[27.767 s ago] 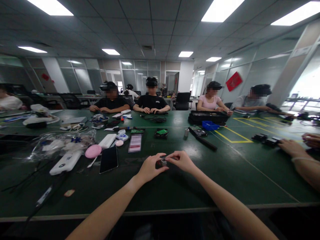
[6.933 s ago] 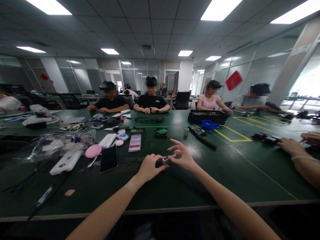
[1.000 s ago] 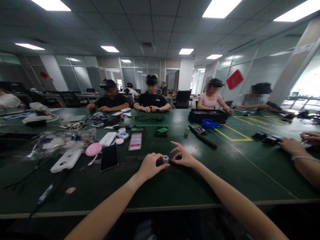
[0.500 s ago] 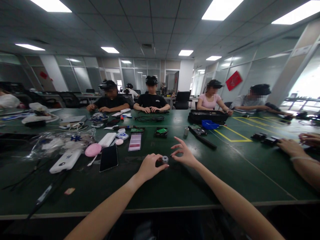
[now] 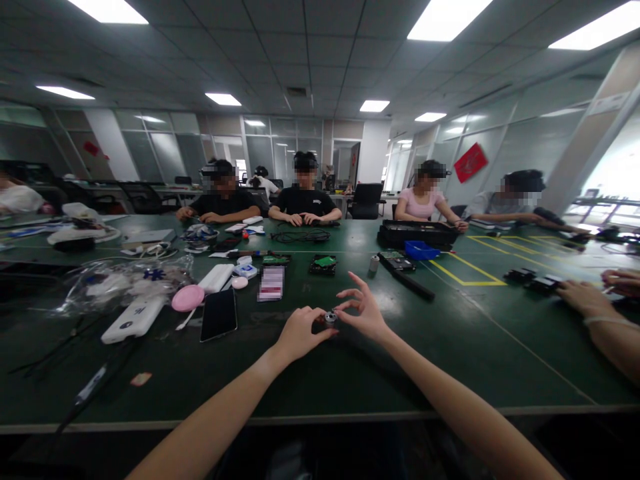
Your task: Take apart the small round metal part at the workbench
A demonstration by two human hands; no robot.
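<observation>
"While the left hand (image 5: pixel 300 333) grips, where is the small metal cylinder (image 5: pixel 331 318)?"

"Between its thumb and fingers, at the near middle of the green table (image 5: pixel 425 373). Top face up, dark openings visible in it. Whether the base touches the table, I cannot tell."

"And the right hand (image 5: pixel 367 317)?"

"Thumb and index finger brought together at the cylinder's upper right edge; the other fingers fan upward. Whether a tiny part sits in that pinch, I cannot tell: too small."

"Objects beyond the hands?"

"Roughly straight ahead, a green circuit board (image 5: pixel 325 262) on a dark base. Right of it, a second cylinder (image 5: pixel 374 264), standing upright, near a hard drive (image 5: pixel 397 260). Behind the drive, a blue tray (image 5: pixel 421 250) just in front of a black case (image 5: pixel 417 233)."

"Left side?"

"A dark-screened phone (image 5: pixel 219 317) lies flat, with a pink disc (image 5: pixel 188 298) near its upper left and a white device (image 5: pixel 134 320) farther left."

"Other people?"

"Several sit across the table. At the far right edge, a co-worker's hand (image 5: pixel 583 293) is beside black blocks (image 5: pixel 544 285)."
</observation>
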